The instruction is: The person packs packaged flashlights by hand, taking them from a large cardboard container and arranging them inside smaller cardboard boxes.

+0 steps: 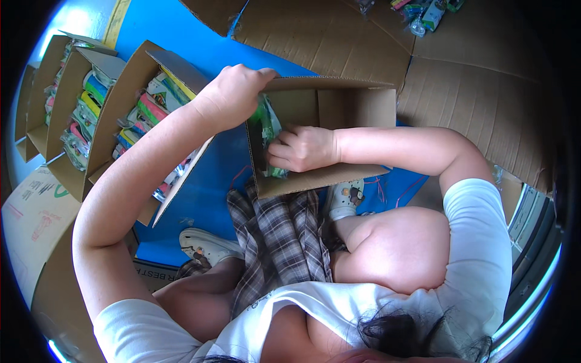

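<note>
On the left I see a row of open cardboard boxes [124, 103] standing on a blue floor mat [212, 175], and they are filled with colourful packets [142, 112] placed upright, one beside the other. Flattened cardboard sheets [375, 42] cover the floor at the top and the right, and a small pile of loose packets [426, 12] lies on them near the upper edge. Lower in my view there are a plaid skirt [281, 236] and two white shoes [209, 245], one on each side of it.

Left hand [233, 94] curled in a closed grip, right hand [302, 148] fingers bent, forearms converging.
</note>
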